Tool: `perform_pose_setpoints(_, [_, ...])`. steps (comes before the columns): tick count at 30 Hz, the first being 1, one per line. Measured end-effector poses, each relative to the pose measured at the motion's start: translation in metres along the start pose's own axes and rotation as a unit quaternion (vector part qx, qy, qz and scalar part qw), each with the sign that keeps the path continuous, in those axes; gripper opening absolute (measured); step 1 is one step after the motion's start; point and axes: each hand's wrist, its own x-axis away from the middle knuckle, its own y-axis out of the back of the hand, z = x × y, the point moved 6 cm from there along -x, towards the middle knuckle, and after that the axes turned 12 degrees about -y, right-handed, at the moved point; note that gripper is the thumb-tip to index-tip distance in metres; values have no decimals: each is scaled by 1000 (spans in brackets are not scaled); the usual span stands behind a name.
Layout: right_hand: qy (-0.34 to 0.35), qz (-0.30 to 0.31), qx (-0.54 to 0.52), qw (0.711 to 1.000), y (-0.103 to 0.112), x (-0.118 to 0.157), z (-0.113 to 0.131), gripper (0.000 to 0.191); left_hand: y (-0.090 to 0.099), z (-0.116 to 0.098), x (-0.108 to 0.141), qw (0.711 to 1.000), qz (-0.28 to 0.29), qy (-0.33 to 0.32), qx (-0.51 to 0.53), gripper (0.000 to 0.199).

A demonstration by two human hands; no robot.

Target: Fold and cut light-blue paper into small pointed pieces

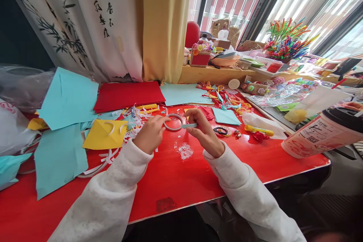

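My left hand [151, 133] has its fingertips closed at the left edge of a roll of tape [173, 129], a thin pale ring just above the red table. On the other side of the ring, my right hand [206, 132] pinches a small light blue paper strip [189, 125] between thumb and finger. The strip's left end points at the ring, and whether they touch is hard to see. Below them lies a small heap of white scraps [185, 151]. A folded yellow paper [105, 134] and shredded bits lie left of my left hand.
Light blue sheets [61, 159] cover the left side, with red paper [129, 94] behind. To the right are a light blue paper stack [226, 116], a yellow glue stick [259, 130] and a tall lidded cup [320, 134] near the table's edge. Scissors [222, 102] lie at the back.
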Motion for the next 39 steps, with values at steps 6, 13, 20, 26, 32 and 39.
perform_pose_setpoints(6, [31,-38,25,999,2,3,-2,28,-27,-30,-2,890,-76,79,442,33])
perform_pose_setpoints(13, [25,-26,111,993,-15,2,-9,52,-48,-30,7,746,-192,166,616,22])
perform_pose_setpoints(20, [-25,-269,77,960,13,3,-16,25,-25,-2,9,711,-342,181,588,20])
perform_pose_setpoints(26, [-63,-108,8,992,-13,4,-20,46,-5,9,9,725,-385,113,560,15])
perform_pose_setpoints(32, [-253,33,-250,934,-47,-2,-49,37,-20,-5,6,726,-306,119,605,12])
perform_pose_setpoints(39, [-255,-2,-291,922,-36,-7,-49,21,-30,-3,10,745,-310,160,568,28])
